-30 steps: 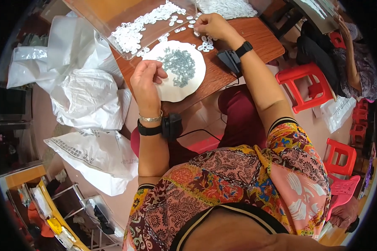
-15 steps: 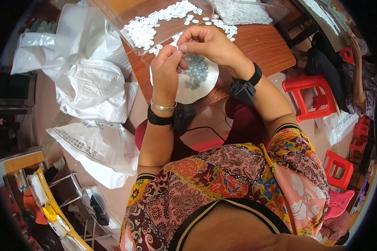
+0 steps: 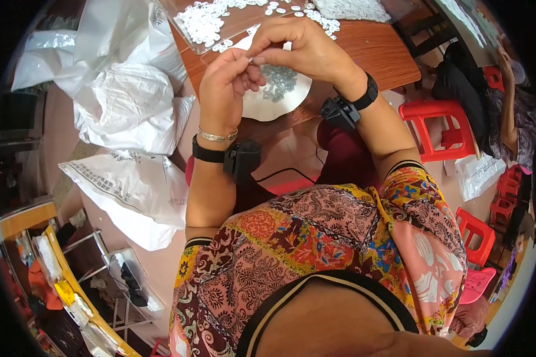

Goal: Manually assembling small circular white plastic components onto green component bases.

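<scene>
My left hand [image 3: 223, 86] and my right hand [image 3: 307, 50] meet over the near edge of a wooden table. Thumb and forefinger of each are closed in a pinch, fingertips touching. A tiny pale piece [image 3: 251, 60] shows between them, too small to name. Below the hands lies a round white plate [image 3: 262, 112] with a heap of small clear-grey pieces [image 3: 279, 83] on it; my left fingers hide part of its rim. Beyond, many small white oval pieces with holes [image 3: 199, 27] lie in a clear tray and spill onto the table.
The brown tabletop [image 3: 378, 50] bears a bag of white pieces [image 3: 351, 9] at its far side. Large white sacks [image 3: 128, 107] stand on the floor at left. Red plastic stools [image 3: 438, 128] stand at right, where another person [image 3: 512, 113] is partly visible. A shelf [image 3: 83, 297] is at lower left.
Both hands stay together in a pinch. My left hand has turned slightly, its lower fingers more spread. The whole scene sits a little higher in the view.
</scene>
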A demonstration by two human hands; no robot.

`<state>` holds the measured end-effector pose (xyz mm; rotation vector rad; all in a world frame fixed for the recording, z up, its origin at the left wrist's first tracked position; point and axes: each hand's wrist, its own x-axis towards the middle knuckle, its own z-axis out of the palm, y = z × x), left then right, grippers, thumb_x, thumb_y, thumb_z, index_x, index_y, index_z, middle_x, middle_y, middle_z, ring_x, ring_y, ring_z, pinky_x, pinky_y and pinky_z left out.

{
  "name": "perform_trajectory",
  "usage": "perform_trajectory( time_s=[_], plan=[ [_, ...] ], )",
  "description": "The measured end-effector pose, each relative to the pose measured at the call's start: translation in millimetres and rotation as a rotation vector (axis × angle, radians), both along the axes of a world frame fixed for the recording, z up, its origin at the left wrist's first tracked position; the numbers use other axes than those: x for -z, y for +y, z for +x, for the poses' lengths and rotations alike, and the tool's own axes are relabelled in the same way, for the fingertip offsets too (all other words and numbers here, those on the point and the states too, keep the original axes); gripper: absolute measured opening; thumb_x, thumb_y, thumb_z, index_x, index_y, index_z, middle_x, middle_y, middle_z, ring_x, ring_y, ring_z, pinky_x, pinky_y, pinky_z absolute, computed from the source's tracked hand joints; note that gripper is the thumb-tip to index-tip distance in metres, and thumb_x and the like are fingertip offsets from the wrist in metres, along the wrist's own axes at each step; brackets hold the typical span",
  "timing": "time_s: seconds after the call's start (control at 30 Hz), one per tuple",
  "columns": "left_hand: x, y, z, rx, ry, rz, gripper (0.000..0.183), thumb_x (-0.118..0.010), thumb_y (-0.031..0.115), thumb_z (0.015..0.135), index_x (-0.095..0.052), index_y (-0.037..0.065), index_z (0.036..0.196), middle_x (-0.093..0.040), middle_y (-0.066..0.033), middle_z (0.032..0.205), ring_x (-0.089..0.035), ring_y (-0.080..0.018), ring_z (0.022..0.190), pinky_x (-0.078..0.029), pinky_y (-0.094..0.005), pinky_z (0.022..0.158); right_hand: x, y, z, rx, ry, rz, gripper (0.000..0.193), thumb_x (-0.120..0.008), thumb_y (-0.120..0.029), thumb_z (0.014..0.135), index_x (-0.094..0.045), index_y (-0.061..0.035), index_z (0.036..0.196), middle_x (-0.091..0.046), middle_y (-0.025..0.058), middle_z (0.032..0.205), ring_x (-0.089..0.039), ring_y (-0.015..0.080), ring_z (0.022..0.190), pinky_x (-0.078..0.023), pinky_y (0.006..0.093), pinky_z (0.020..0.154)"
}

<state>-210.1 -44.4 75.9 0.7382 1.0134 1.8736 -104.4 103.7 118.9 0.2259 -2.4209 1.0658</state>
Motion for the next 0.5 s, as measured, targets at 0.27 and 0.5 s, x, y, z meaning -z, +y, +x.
perform_trajectory(
  time_s=[0.27, 0.5],
  plan=[
    [8, -16, 6, -0.146, 0.179, -0.108, 0.012, -0.051, 0.013, 0.087, -0.054, 0.002, 0.083, -0.055, -0.0022, 0.068, -0.052, -0.0098, 0.062, -0.040, -0.0224, 0.059, 12, -26, 5, 0.125, -0.224, -0.286, 0.007, -0.066, -0.007, 0.083, -0.065, 0.0004, 0.085, -0.062, 0.0007, 0.075, -0.055, 0.0053, 0.072, -0.046, 0.0213, 0.065],
    [18, -19, 20, -0.231, 0.292, -0.152, 0.015, -0.052, 0.016, 0.089, -0.056, 0.003, 0.084, -0.057, -0.0031, 0.068, -0.050, -0.0087, 0.062, -0.040, -0.0217, 0.059, 16, -34, 12, 0.200, -0.236, -0.315, 0.010, -0.065, -0.010, 0.084, -0.065, -0.0005, 0.084, -0.062, 0.0009, 0.073, -0.054, 0.0052, 0.069, -0.045, 0.0218, 0.063]
  ],
)
